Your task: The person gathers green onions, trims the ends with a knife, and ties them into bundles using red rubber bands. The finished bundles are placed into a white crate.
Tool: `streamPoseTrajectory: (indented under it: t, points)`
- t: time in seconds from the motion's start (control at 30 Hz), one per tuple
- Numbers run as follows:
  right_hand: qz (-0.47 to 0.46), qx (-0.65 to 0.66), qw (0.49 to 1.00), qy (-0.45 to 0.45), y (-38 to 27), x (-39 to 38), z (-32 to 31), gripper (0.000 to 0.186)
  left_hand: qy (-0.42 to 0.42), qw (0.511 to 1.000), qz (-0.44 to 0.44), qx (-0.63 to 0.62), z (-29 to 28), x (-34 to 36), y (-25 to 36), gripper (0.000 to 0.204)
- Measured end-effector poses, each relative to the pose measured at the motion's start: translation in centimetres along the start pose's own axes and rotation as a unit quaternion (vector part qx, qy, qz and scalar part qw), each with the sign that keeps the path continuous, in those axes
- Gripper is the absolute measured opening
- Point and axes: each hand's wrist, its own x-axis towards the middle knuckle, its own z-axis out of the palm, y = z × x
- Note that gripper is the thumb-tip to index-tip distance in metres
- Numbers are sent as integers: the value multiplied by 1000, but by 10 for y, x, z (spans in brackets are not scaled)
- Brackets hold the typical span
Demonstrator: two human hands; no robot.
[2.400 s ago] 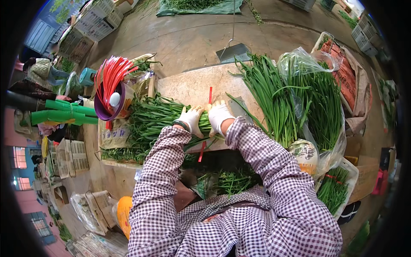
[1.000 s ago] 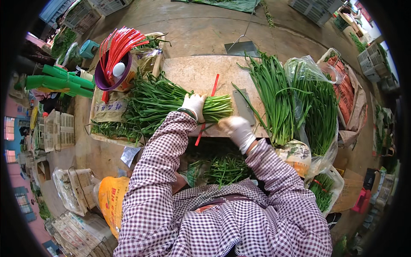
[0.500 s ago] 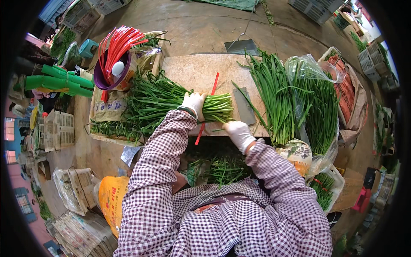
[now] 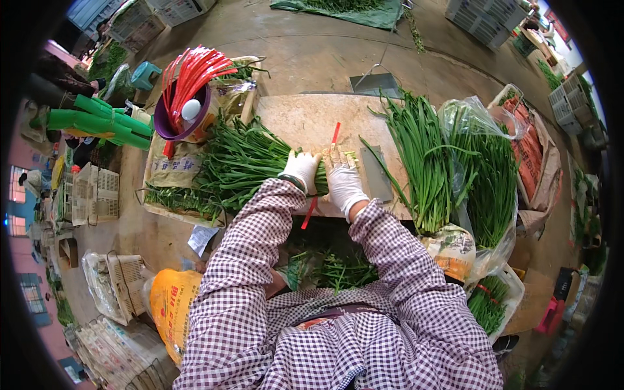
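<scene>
A bunch of garlic chives (image 4: pixel 244 156) lies across the pale board (image 4: pixel 302 117), leaves to the left and cut stems to the right. My left hand (image 4: pixel 301 171), in a white glove, is wrapped round the stems. Close beside it, my gloved right hand (image 4: pixel 344 184) grips the stem ends from above and covers most of them. A red tie strip (image 4: pixel 335 132) passes beneath the bunch, showing beyond and in front of my hands. Right of my right hand lies a flat grey metal blade (image 4: pixel 376 175).
Loose chives (image 4: pixel 422 162) are heaped on the board's right side, beside a clear plastic bag (image 4: pixel 455 117) of more chives. At the back left stands a purple bucket (image 4: pixel 160 123) with red strips (image 4: pixel 188 75). An orange sack (image 4: pixel 170 312) is near my left arm.
My right hand has moved left and up from the stem tips onto the stem ends, next to my left hand. The whole view has shifted slightly.
</scene>
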Motion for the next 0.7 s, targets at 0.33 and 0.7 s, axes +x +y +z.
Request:
streamPoseTrajectory:
  t: [0.33,0.7]
  points:
    - [-32,252,964,-84,-16,28,-42,35,69,992,-28,-98,24,14,-20,27]
    - [37,510,856,-71,154,120,116,48,81,996,-8,-42,57,40,0,37]
